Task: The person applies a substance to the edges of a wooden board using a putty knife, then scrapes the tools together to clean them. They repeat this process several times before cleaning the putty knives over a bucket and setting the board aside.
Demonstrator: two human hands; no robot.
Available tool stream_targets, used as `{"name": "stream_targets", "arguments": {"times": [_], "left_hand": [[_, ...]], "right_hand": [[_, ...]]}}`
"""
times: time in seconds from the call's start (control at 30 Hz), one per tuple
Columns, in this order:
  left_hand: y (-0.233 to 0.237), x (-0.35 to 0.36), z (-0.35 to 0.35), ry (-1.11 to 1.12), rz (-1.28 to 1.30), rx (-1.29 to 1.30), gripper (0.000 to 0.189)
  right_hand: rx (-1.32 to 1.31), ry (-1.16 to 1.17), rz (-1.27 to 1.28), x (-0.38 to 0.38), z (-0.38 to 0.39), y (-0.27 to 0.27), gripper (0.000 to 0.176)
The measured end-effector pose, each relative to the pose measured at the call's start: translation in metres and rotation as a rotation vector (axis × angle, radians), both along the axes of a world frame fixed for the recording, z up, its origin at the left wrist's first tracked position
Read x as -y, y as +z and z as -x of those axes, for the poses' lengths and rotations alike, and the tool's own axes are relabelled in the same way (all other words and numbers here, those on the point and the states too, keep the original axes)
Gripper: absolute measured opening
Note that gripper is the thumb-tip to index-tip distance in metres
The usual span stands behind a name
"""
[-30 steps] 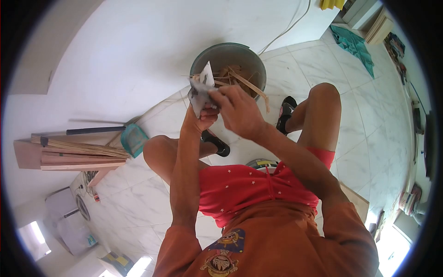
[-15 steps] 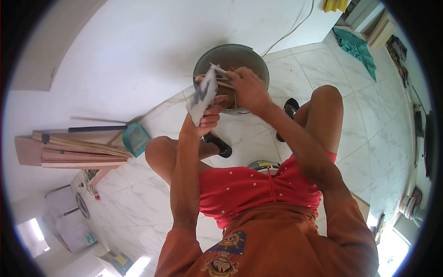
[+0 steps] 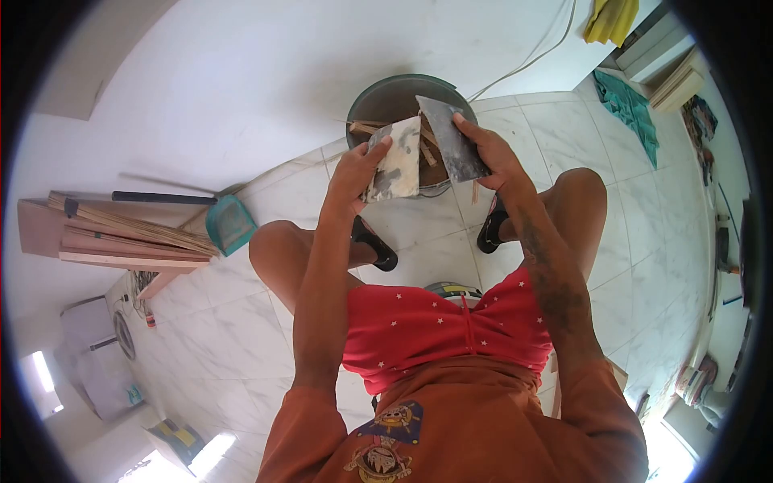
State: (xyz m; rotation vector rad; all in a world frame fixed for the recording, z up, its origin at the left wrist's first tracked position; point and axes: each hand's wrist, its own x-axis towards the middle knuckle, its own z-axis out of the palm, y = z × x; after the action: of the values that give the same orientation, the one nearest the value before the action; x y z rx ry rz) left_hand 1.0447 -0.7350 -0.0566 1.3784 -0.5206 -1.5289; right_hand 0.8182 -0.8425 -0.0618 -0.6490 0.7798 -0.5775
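My left hand grips a thin, flat, squarish plate covered in cream and grey smears, thumb on top. In my right hand is a dark grey flat plate, with paler marks on its face. The two plates are side by side, tilted towards each other, their inner edges close together. Below them stands a round green bucket with strips of wood in it; the plates and hands hide part of its opening.
Against the left wall lean wooden boards, beside a teal dustpan and a black stick handle. A green cloth lies on the tiled floor at upper right. A yellow cloth hangs near the wall's end, and a cable runs along the wall.
My hands have moved apart from their crossed position over the bucket. The smeared plate in my left hand now faces up, and the dark plate in my right hand shows in full.
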Motion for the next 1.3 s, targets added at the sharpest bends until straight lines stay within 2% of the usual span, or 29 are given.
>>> {"name": "stream_targets", "arguments": {"times": [0.13, 0.23, 0.37, 0.47, 0.53, 0.67, 0.87, 0.93, 0.97, 1.03, 1.1, 1.23, 1.3], "left_hand": [[-0.001, 0.006, 0.001, 0.025, 0.022, -0.049, 0.053], [0.002, 0.007, -0.006, 0.130, -0.002, 0.046, 0.048], [0.015, 0.004, -0.012, 0.217, 0.123, 0.273, 0.041], [0.017, 0.001, -0.013, 0.256, 0.152, 0.481, 0.039], [0.018, 0.003, -0.012, 0.266, 0.159, 0.569, 0.038], [0.010, 0.006, -0.014, 0.276, 0.162, 0.715, 0.039], [0.013, 0.001, -0.018, 0.216, 0.112, 0.791, 0.041], [0.012, -0.001, -0.020, 0.212, 0.126, 0.744, 0.041], [0.009, 0.000, -0.023, 0.216, 0.131, 0.806, 0.042], [0.000, -0.004, -0.027, 0.228, 0.123, 0.922, 0.042], [0.006, -0.006, -0.025, 0.241, 0.149, 0.928, 0.041], [0.040, -0.013, -0.012, 0.233, 0.278, 1.016, 0.037], [0.040, -0.010, -0.011, 0.084, 0.307, 1.140, 0.032]], "right_hand": [[-0.066, 0.073, 0.050, -0.012, -0.004, -0.011, 0.055], [-0.187, 0.084, 0.092, -0.003, 0.006, -0.035, 0.055], [-0.397, 0.004, 0.140, -0.004, 0.011, -0.015, 0.049], [-0.729, 0.112, 0.713, -0.019, 0.014, 0.036, 0.037], [-0.713, 0.133, 1.128, -0.032, 0.011, 0.038, 0.032], [-0.754, 0.281, 1.830, -0.066, 0.000, 0.042, 0.042], [-1.096, 0.193, 1.729, -0.038, -0.021, 0.001, 0.039], [-1.123, 0.133, 1.682, -0.028, -0.021, -0.002, 0.037], [-1.136, 0.106, 1.657, -0.026, -0.022, 0.001, 0.037], [-1.110, 0.116, 1.700, -0.028, -0.015, 0.008, 0.036], [-1.106, 0.137, 1.759, -0.030, -0.011, 0.012, 0.035], [-1.131, 0.162, 1.889, -0.029, -0.009, 0.007, 0.031], [-1.111, 0.179, 1.960, -0.025, -0.011, 0.007, 0.030]]}}
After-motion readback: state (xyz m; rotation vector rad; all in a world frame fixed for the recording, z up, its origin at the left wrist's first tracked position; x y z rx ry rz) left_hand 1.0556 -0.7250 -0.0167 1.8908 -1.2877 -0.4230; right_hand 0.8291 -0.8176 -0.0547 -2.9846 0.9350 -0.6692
